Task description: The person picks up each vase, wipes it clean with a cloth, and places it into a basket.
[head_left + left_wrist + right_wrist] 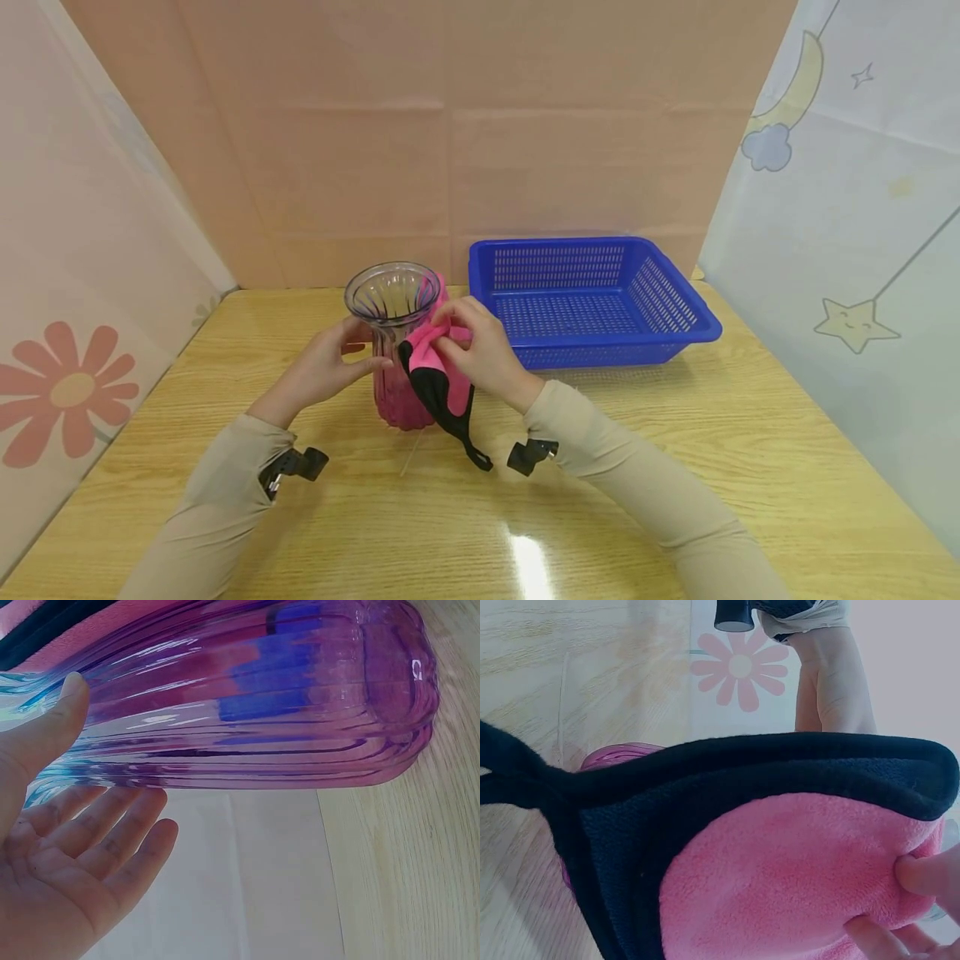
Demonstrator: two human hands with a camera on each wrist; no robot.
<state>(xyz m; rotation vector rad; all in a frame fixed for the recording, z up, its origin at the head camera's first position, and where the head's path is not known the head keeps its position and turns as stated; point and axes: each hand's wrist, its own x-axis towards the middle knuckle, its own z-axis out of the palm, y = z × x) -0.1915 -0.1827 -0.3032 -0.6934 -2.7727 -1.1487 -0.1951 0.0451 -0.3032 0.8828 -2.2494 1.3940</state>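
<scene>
A ribbed glass vase (382, 383), clear at the flared rim and pink-purple toward the base, stands upright on the table. My left hand (327, 364) holds its upper left side, thumb in front and fingers toward the back. In the left wrist view, the thumb lies across the vase (247, 705) and the fingertips are at its edge. Beside the rim on the right, my right hand (480, 346) pinches a pink and black hand towel (431, 383). The towel (772, 870) drapes down the vase's right side, with its black hanging loop (477, 457) lowest.
A blue slotted plastic basket (600, 340) sits behind and to the right of the vase. The wooden table (420, 542) meets a peach backdrop (450, 150) at the back, with printed sheets at both sides. Each wrist carries a small black camera (307, 462).
</scene>
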